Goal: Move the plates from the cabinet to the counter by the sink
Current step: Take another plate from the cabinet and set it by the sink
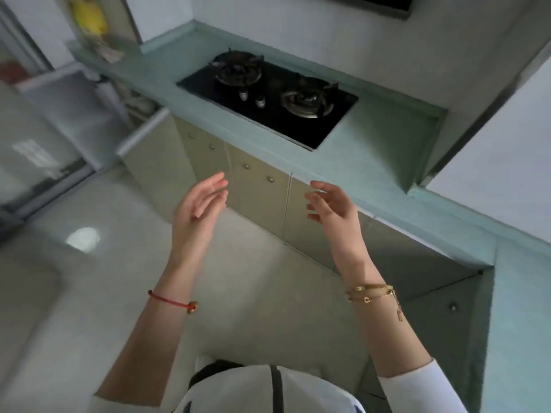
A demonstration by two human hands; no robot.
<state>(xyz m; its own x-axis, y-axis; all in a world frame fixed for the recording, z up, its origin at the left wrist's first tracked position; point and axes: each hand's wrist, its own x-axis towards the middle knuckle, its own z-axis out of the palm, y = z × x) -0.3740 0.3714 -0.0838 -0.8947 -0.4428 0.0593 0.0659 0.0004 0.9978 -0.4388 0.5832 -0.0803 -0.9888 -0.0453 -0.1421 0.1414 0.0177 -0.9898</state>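
My left hand (199, 207) and my right hand (331, 209) are raised in front of me, palms facing each other, fingers relaxed and holding nothing. They hover before the beige lower cabinet doors (256, 189) under the pale green counter (384, 135). One cabinet door (152, 144) at the left stands open. Inside that opening, pale dishes (138, 102) show only as a blur. No plate is clearly seen, and no sink is in view.
A black two-burner gas hob (268, 99) is set into the counter. A yellow object (89, 16) stands at the counter's far left end. The counter turns a corner at the right (521, 293). A glossy tiled floor (89, 278) lies below my arms.
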